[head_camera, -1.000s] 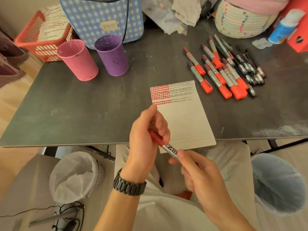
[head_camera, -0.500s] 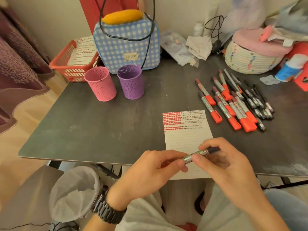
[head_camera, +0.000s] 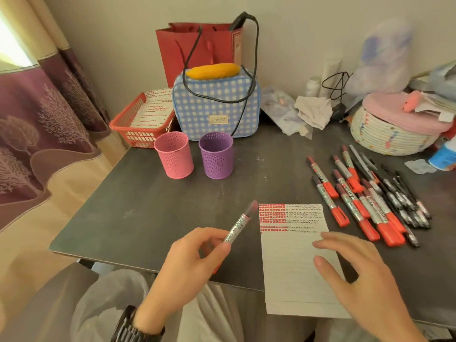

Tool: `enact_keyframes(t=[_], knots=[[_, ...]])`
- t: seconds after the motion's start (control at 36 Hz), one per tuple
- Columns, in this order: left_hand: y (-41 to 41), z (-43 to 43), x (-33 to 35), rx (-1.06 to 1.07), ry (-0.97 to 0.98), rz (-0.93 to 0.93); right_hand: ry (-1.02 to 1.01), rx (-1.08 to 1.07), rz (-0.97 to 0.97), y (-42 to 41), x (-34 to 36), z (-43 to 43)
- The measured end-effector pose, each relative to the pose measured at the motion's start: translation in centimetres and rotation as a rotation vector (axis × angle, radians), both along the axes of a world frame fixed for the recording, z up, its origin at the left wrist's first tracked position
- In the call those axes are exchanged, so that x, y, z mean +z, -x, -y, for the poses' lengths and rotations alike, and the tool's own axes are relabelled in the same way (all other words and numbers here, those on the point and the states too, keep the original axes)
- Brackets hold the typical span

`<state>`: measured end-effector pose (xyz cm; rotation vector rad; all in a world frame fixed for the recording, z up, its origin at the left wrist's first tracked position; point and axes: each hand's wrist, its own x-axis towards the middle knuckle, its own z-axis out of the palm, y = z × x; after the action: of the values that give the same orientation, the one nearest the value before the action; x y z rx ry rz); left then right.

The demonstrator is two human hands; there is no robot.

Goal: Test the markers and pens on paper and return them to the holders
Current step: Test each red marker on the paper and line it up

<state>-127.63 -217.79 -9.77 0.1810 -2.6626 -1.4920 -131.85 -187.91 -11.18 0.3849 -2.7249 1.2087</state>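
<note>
Dark grey table [head_camera: 148, 218] standing beside purple curtain [head_camera: 37, 132]; left hand [head_camera: 187, 267] pinching marker [head_camera: 238, 225] in curled fingers; right hand [head_camera: 357, 275] spreading fingers apart over lined paper [head_camera: 288, 272].

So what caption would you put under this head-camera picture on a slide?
Left hand grips a red marker, right hand spread over the marked paper, pink holder and purple holder behind.

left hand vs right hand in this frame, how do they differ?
The left hand grips a red marker, tilted up off the table; the right hand holds nothing. Left fingers curl round the barrel; right fingers are spread over the lined paper. The left wrist wears a black watch; none shows on the right. Both are at the table's near edge.
</note>
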Motion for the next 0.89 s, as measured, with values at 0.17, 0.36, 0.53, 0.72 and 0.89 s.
enact_keyframes(t=[0.17,0.36,0.53,0.72,0.89], knots=[[0.2,4.6,-1.8,0.363,0.174,0.009,-0.251,-0.063,-0.087,0.6,-2.9,0.9],[-0.1,7.0,-2.9,0.505,0.400,0.053,-0.320,-0.131,-0.127,0.9,-4.3,2.3],[-0.1,6.2,-3.4,0.496,0.457,0.016,-0.328,-0.154,-0.085,0.7,-4.3,2.6],[-0.1,5.7,-3.6,0.493,0.495,-0.015,-0.291,-0.131,-0.083,0.4,-4.5,2.2],[0.1,5.7,-3.7,0.522,0.447,-0.011,-0.294,-0.145,-0.087,0.3,-4.5,2.3]])
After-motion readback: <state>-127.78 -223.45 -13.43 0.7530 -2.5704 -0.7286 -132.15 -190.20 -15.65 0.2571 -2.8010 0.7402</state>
